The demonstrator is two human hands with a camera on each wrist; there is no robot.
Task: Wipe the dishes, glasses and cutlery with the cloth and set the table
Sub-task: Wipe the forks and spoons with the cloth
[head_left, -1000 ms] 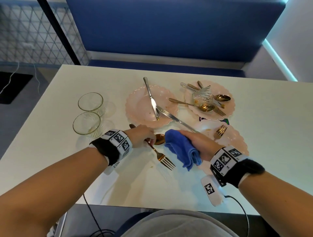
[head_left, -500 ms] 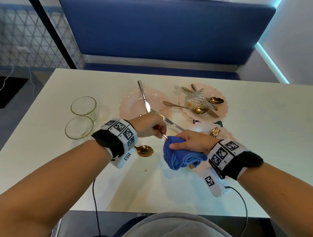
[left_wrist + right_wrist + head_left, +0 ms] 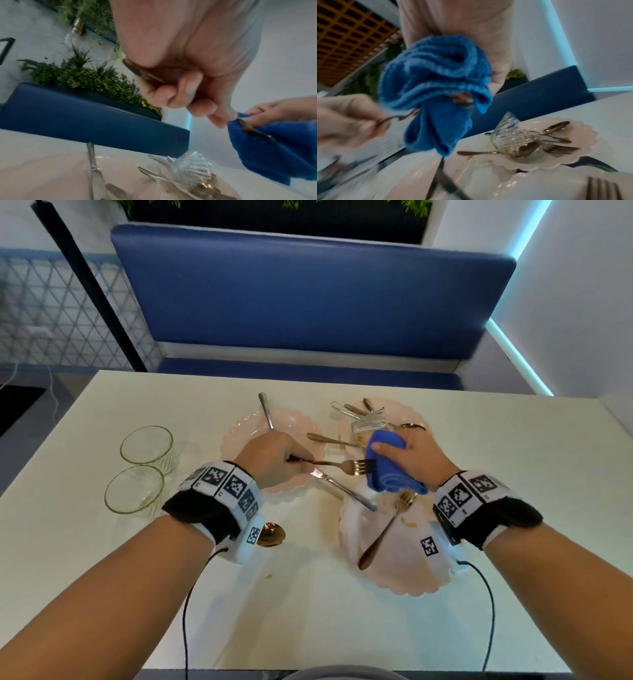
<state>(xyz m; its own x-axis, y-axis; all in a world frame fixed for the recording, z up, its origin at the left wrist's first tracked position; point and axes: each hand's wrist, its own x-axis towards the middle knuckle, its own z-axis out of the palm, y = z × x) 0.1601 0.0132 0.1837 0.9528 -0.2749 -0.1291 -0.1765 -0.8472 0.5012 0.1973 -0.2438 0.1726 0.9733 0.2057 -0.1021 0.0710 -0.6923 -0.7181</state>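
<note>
Left hand [image 3: 270,455] grips gold fork [image 3: 337,464] by handle, raised above table [image 3: 513,474]; tines touch blue cloth [image 3: 387,463] bunched in right hand [image 3: 416,455]. Far plate [image 3: 416,414]: tipped ribbed glass [image 3: 368,424], spoons, forks. Near plate [image 3: 407,570]: one fork. Left plate [image 3: 239,436]: knife. Two glasses [image 3: 145,445] stand at left.

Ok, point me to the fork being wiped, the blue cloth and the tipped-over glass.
fork [image 3: 329,463], head view, on the middle of its handle.
blue cloth [image 3: 387,474], head view, on the bunched folds below the thumb.
tipped-over glass [image 3: 510,133], right wrist view, on its ribbed side wall.
</note>
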